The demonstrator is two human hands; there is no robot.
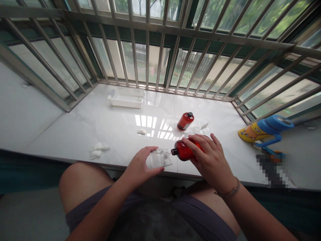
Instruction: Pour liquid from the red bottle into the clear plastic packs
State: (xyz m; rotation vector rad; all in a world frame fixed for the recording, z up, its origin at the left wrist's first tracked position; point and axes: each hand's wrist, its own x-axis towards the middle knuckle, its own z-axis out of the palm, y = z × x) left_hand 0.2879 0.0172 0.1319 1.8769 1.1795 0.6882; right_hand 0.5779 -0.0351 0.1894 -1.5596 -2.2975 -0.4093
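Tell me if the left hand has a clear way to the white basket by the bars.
Probably not without leaning: the basket sits far back by the bars, and the left hand holds a clear bag at the near edge. Nothing stands between them on the sill.

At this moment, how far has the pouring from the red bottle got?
Done: bottle is uncapped and tipped sideways in the right hand. In hand: left hand steadies the clear tray at its mouth. Left: the second red bottle lies capped, untouched.
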